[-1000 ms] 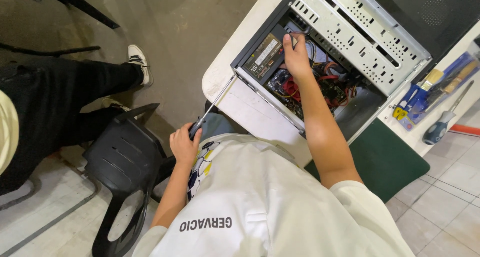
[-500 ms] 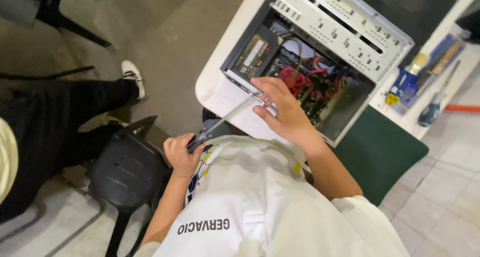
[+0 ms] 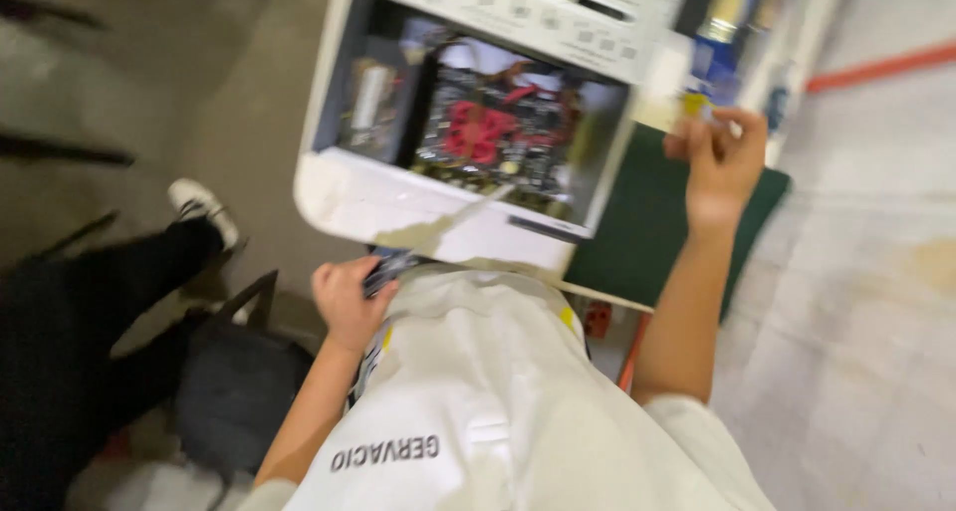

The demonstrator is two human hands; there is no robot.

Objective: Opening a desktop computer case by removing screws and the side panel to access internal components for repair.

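My left hand is closed on the dark handle of a long screwdriver, close to my white shirt. Its shaft slants up to the front edge of an open computer case lying on its side. Red cables and a circuit board show inside the case. My right hand is raised to the right of the case, over a green mat. Its fingers are pinched together, and blur hides whether anything is between them.
A black chair stands at my lower left. Beyond it is another person's leg in black trousers with a white shoe. Blurred blue tools lie at the top right. An orange line crosses the tiled floor.
My right hand has come out of the case and swung right and up, past its edge. The view has shifted and blurred. My left hand still holds the screwdriver.
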